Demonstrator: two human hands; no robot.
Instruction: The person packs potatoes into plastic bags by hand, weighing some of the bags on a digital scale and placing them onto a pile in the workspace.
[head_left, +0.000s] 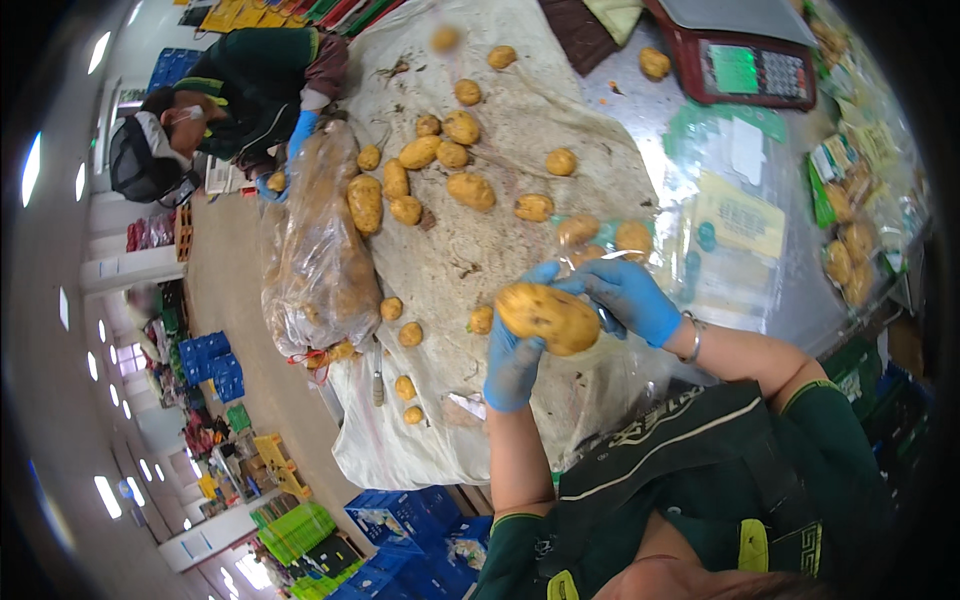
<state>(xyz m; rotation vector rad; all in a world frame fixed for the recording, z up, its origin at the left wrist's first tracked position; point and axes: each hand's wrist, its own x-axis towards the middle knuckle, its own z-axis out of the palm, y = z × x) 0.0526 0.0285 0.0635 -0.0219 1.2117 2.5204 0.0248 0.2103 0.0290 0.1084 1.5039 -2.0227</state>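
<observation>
My left hand (514,365), in a blue glove, is closed on a large yellow potato (548,318) with dark spots. My gloved right hand (630,300) is beside that potato, its curled fingers gripping a clear plastic bag (650,275) with several potatoes (633,240) inside. More loose potatoes (470,190) lie scattered on a dirty white cloth (470,240). A large, crumpled plastic sack of potatoes (315,260) lies to the left, and a short metal tool (378,375) rests near it.
A co-worker (250,90) in blue gloves leans over the table's far left. A red scale (755,75), flat plastic bags (725,245) and bagged potatoes (855,260) occupy the right. Blue crates (385,520) stand below the near left edge.
</observation>
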